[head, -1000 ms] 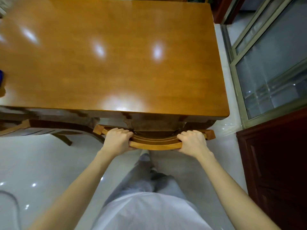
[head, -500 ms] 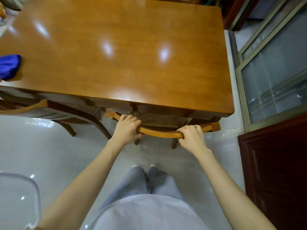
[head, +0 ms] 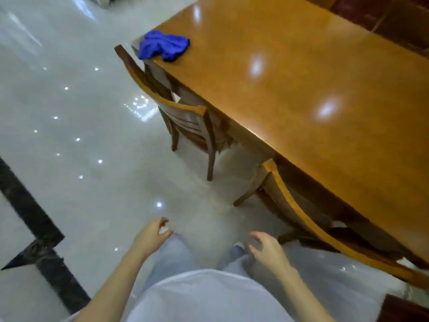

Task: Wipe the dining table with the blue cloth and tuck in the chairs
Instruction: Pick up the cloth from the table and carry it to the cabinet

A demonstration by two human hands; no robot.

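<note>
Left grip (head: 151, 237): loosely curled, nothing plainly held.
Right grip (head: 267, 249): fingers spread, empty.
Far chair (head: 183, 108): ahead of both grips, well apart; top rail runs along the tabletop (head: 301, 89) edge; likely next to tuck.
Near chair (head: 301, 217): just right of the right grip.
Blue cloth (head: 162, 45): beyond the far chair, on the tabletop corner.

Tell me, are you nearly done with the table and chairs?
Nearly, it seems. Done: the near chair sits pushed under the table, whose top looks shiny. In hand: nothing; the left hand and right hand hang open. Left: the far chair stands slanted to the table edge and may need a push, and the blue cloth lies bunched on the corner.
</note>
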